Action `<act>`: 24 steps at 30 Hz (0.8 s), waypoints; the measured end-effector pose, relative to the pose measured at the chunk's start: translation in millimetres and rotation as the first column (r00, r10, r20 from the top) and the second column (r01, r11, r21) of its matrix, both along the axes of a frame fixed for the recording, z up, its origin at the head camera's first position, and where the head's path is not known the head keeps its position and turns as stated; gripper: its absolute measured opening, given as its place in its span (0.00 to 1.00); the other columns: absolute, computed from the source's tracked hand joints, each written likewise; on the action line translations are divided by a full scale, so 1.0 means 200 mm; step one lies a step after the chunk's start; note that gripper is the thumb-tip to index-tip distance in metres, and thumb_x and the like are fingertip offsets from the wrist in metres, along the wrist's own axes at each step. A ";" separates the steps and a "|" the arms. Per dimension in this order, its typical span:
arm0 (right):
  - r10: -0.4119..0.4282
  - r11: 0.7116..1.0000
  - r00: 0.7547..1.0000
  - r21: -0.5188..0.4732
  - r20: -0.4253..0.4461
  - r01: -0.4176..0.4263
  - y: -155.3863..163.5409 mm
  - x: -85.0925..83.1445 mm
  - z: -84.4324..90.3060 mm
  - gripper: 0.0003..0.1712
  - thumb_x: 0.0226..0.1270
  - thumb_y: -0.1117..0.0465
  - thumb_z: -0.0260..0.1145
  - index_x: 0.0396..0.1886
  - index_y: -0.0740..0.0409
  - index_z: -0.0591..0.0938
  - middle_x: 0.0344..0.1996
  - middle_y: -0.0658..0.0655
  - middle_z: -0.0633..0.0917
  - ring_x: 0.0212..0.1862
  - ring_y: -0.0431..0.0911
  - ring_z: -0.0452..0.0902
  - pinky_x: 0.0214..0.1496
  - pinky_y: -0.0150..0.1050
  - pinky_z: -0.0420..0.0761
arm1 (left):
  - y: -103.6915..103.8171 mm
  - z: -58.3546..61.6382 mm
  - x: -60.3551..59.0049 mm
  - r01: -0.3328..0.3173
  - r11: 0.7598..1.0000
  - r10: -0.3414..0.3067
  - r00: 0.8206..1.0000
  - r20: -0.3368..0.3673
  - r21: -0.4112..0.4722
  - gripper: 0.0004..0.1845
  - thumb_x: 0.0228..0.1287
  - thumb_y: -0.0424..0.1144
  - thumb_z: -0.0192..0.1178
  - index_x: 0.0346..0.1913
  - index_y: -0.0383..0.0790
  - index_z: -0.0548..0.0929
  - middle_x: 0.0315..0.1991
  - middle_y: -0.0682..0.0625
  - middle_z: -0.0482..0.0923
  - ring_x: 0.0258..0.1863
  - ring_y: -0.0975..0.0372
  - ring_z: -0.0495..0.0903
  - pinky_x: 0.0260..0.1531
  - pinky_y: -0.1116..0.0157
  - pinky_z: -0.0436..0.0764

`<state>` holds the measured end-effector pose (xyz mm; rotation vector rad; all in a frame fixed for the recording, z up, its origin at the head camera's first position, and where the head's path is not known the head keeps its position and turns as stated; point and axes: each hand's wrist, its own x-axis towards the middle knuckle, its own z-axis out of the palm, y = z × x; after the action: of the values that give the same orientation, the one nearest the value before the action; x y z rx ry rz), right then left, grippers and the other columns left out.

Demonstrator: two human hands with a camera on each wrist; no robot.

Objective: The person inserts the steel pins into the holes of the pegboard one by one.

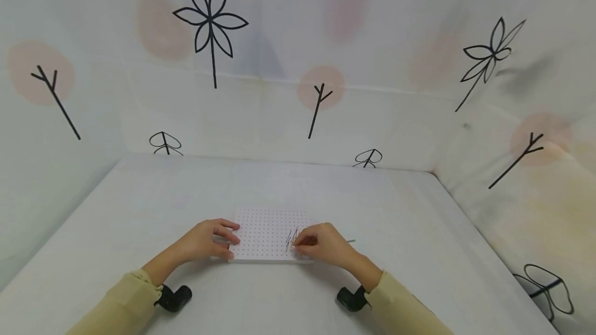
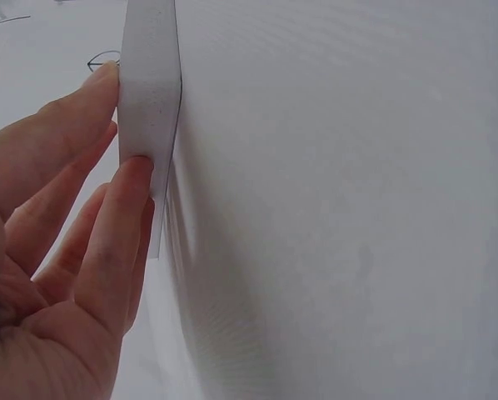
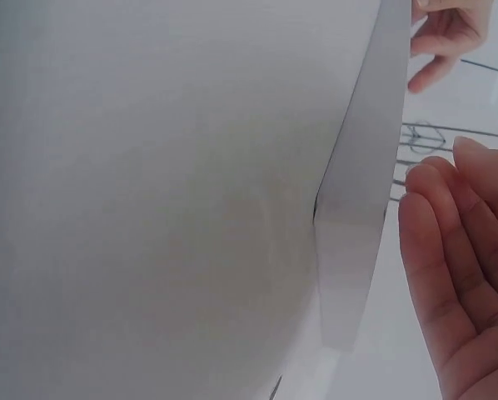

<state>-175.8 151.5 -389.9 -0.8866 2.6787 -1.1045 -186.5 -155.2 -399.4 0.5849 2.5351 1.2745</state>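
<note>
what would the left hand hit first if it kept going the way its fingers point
Nothing new: the left hand points right, and its fingertips already touch the left edge of the white dotted board. Going on would probably just push the board toward the right hand.

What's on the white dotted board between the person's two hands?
In the head view, bare board spans from the left hand until thin pins by the right hand.

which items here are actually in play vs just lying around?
In play: white pegboard, steadied at its edge by left hand; thin metal pins standing in it, at right hand.

Lying about: one pin on white table, right of board.
</note>
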 end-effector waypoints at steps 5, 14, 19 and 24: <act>-0.022 1.000 1.000 0.012 -0.001 0.022 0.05 0.01 0.00 0.03 0.55 0.68 0.69 0.30 0.58 0.85 0.28 0.46 0.84 0.30 0.36 0.75 0.34 0.31 0.78 | 0.01 0.01 0.01 0.004 1.000 -0.004 1.000 0.004 0.009 0.12 0.41 0.32 0.74 0.33 0.40 0.86 0.54 0.42 0.74 0.57 0.44 0.67 0.44 0.64 0.78; -0.035 0.999 0.999 -0.001 -0.027 0.035 0.13 0.01 0.00 0.04 0.54 0.69 0.69 0.31 0.59 0.85 0.28 0.45 0.83 0.31 0.36 0.76 0.35 0.31 0.78 | 0.01 0.00 0.00 -0.015 1.000 0.015 1.000 0.009 -0.009 0.12 0.40 0.33 0.75 0.33 0.42 0.87 0.54 0.44 0.74 0.58 0.45 0.66 0.46 0.62 0.77; -0.052 0.999 0.998 -0.013 -0.031 0.051 0.18 0.01 0.00 0.04 0.54 0.69 0.69 0.31 0.59 0.85 0.28 0.46 0.83 0.31 0.37 0.77 0.35 0.31 0.79 | 0.01 -0.01 0.00 -0.014 1.000 0.014 1.000 -0.001 -0.021 0.12 0.40 0.33 0.75 0.33 0.43 0.87 0.54 0.45 0.74 0.58 0.45 0.67 0.45 0.63 0.78; -0.089 0.996 0.996 -0.005 -0.019 0.089 0.22 0.01 0.00 0.05 0.54 0.68 0.70 0.32 0.59 0.85 0.29 0.45 0.83 0.32 0.37 0.77 0.37 0.32 0.79 | 0.01 -0.01 0.00 -0.016 1.000 0.016 1.000 0.007 -0.011 0.12 0.40 0.33 0.75 0.32 0.43 0.87 0.54 0.44 0.74 0.58 0.45 0.68 0.43 0.65 0.78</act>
<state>-173.3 196.3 -390.5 -0.7899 2.7572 -1.1259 -187.1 -153.8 -401.3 0.5574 2.5443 1.2649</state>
